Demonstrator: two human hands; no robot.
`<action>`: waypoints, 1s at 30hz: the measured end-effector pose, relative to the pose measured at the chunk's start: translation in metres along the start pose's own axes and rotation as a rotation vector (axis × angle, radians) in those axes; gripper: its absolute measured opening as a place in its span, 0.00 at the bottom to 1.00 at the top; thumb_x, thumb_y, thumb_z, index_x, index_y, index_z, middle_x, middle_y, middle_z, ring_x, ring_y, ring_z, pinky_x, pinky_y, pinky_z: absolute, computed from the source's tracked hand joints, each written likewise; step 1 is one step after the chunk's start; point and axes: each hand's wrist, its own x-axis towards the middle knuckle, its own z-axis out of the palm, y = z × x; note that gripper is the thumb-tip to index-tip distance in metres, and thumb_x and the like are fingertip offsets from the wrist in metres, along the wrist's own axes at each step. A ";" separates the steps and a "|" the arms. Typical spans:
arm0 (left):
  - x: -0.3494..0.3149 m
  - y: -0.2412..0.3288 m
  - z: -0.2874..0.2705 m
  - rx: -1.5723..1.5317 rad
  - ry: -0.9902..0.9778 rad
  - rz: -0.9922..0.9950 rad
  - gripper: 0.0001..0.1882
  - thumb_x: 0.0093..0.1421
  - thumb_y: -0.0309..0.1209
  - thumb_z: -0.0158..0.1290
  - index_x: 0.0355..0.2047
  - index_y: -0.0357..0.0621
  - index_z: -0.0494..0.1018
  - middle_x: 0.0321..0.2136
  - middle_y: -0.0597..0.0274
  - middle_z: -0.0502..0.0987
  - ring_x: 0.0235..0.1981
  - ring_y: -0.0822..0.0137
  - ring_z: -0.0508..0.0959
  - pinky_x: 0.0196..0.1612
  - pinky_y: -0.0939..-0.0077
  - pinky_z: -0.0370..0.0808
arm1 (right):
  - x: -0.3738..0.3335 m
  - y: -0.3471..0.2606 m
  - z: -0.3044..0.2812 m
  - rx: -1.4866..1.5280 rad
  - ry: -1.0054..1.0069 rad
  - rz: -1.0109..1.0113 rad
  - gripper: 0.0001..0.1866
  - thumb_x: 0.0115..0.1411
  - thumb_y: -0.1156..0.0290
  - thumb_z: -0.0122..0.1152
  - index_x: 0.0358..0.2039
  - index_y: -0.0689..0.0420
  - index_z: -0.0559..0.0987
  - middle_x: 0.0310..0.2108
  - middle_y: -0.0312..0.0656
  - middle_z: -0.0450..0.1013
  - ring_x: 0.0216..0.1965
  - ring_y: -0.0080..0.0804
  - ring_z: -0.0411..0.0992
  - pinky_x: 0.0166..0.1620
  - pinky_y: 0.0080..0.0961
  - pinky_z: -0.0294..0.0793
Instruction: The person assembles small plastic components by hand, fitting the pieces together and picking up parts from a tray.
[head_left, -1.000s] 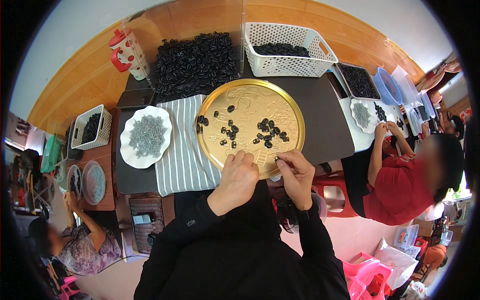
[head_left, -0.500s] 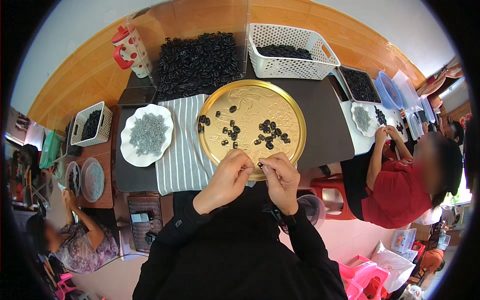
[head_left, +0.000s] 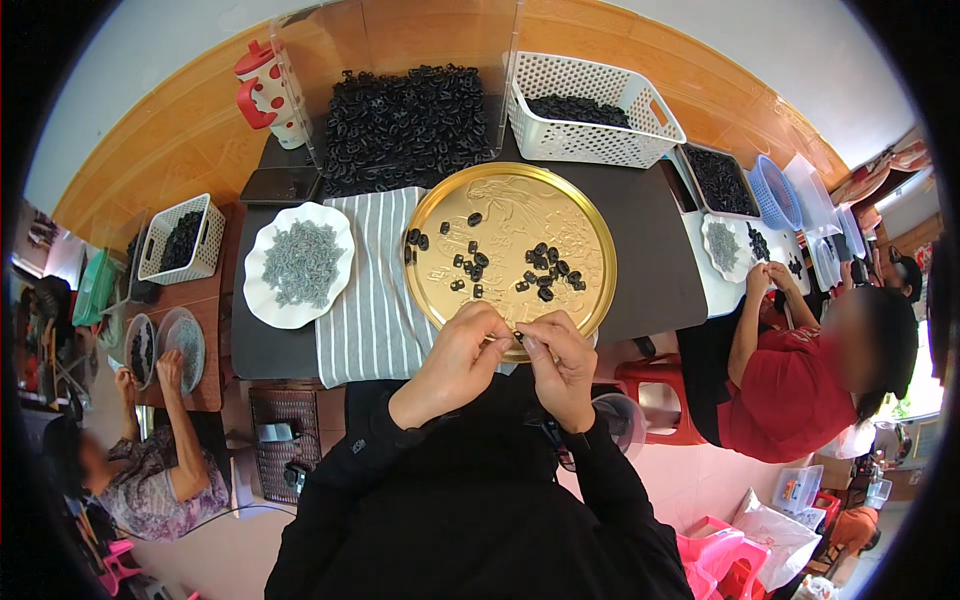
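Over the near rim of a round gold tray [head_left: 608, 215], my two hands are close together. My right hand [head_left: 562, 368] pinches a small black plastic piece [head_left: 518, 338] between thumb and fingertips. Beside it, my left hand [head_left: 462, 358] is closed in a pinch; whatever it may hold is too small to make out. Several loose black pieces [head_left: 545, 262] lie on the tray's right half, and other small black pieces [head_left: 475, 265] are scattered on its left. A white scalloped plate [head_left: 258, 225] heaped with small grey pieces [head_left: 302, 263] stands left of the tray.
A striped cloth [head_left: 365, 290] lies partly under the tray. Behind are a clear bin of black pieces [head_left: 405, 120], a white perforated basket [head_left: 590, 140] and a spotted tumbler [head_left: 275, 95]. A person in red [head_left: 790, 380] works at right; another person [head_left: 165, 490] sits at left.
My hands stay pinched together over the tray's near rim, with only slight finger movement. The whole view has shifted a little. The person at left has reached a hand to the bowl of grey pieces.
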 end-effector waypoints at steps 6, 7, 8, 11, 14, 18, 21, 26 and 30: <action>-0.002 0.000 0.001 -0.021 0.024 -0.019 0.02 0.53 0.18 0.49 0.26 0.34 0.68 0.26 0.51 0.68 0.32 0.53 0.69 0.35 0.66 0.66 | 0.000 0.000 0.002 0.006 -0.030 0.032 0.09 0.55 0.86 0.56 0.36 0.63 0.79 0.28 0.41 0.70 0.27 0.24 0.68 0.30 0.16 0.65; -0.001 0.001 0.002 -0.020 0.025 -0.018 0.02 0.53 0.18 0.49 0.26 0.34 0.68 0.26 0.51 0.68 0.32 0.53 0.69 0.35 0.66 0.66 | -0.001 0.002 0.002 0.006 -0.030 0.031 0.09 0.55 0.86 0.56 0.36 0.63 0.79 0.28 0.41 0.70 0.27 0.24 0.68 0.30 0.16 0.65; 0.000 0.001 0.003 0.005 0.039 -0.006 0.02 0.53 0.18 0.49 0.26 0.34 0.68 0.26 0.52 0.68 0.31 0.54 0.70 0.34 0.67 0.66 | -0.002 0.004 0.004 0.030 0.004 0.035 0.09 0.55 0.86 0.55 0.36 0.64 0.78 0.28 0.40 0.69 0.27 0.23 0.67 0.30 0.15 0.64; 0.000 -0.002 0.006 -0.021 0.066 -0.008 0.01 0.54 0.18 0.49 0.27 0.34 0.68 0.26 0.53 0.69 0.29 0.56 0.70 0.32 0.69 0.66 | -0.005 0.004 0.009 0.107 0.079 0.069 0.09 0.55 0.87 0.54 0.36 0.65 0.78 0.29 0.38 0.69 0.27 0.20 0.65 0.30 0.14 0.62; 0.000 -0.006 0.007 -0.067 0.070 -0.030 0.00 0.56 0.18 0.49 0.29 0.33 0.69 0.27 0.56 0.70 0.29 0.65 0.70 0.32 0.75 0.67 | -0.006 0.004 0.013 0.173 0.135 0.106 0.09 0.56 0.87 0.54 0.37 0.65 0.77 0.30 0.36 0.68 0.28 0.18 0.64 0.31 0.13 0.61; -0.001 -0.014 0.005 -0.075 0.027 -0.080 0.03 0.61 0.20 0.48 0.32 0.32 0.71 0.29 0.62 0.72 0.30 0.74 0.72 0.33 0.82 0.70 | -0.005 0.002 0.013 0.189 0.146 0.125 0.09 0.56 0.87 0.53 0.37 0.65 0.77 0.30 0.36 0.68 0.29 0.17 0.63 0.32 0.12 0.60; -0.004 -0.021 0.006 -0.185 -0.031 -0.223 0.05 0.62 0.22 0.48 0.33 0.32 0.72 0.27 0.65 0.73 0.28 0.76 0.73 0.32 0.83 0.71 | -0.005 0.004 0.015 0.209 0.153 0.111 0.10 0.56 0.87 0.53 0.37 0.65 0.77 0.30 0.36 0.68 0.29 0.18 0.64 0.32 0.12 0.61; -0.003 -0.017 0.006 -0.451 -0.029 -0.307 0.05 0.62 0.23 0.50 0.33 0.33 0.74 0.27 0.65 0.73 0.27 0.77 0.74 0.32 0.83 0.73 | -0.005 0.001 0.014 0.153 0.146 0.079 0.10 0.56 0.87 0.53 0.37 0.65 0.77 0.31 0.37 0.68 0.29 0.18 0.65 0.31 0.12 0.63; -0.003 -0.019 0.005 -0.535 -0.021 -0.226 0.03 0.59 0.19 0.52 0.31 0.31 0.75 0.28 0.63 0.74 0.28 0.76 0.74 0.33 0.82 0.73 | -0.006 0.005 0.012 0.080 0.127 0.014 0.10 0.55 0.87 0.53 0.37 0.65 0.77 0.30 0.39 0.69 0.28 0.20 0.66 0.29 0.13 0.63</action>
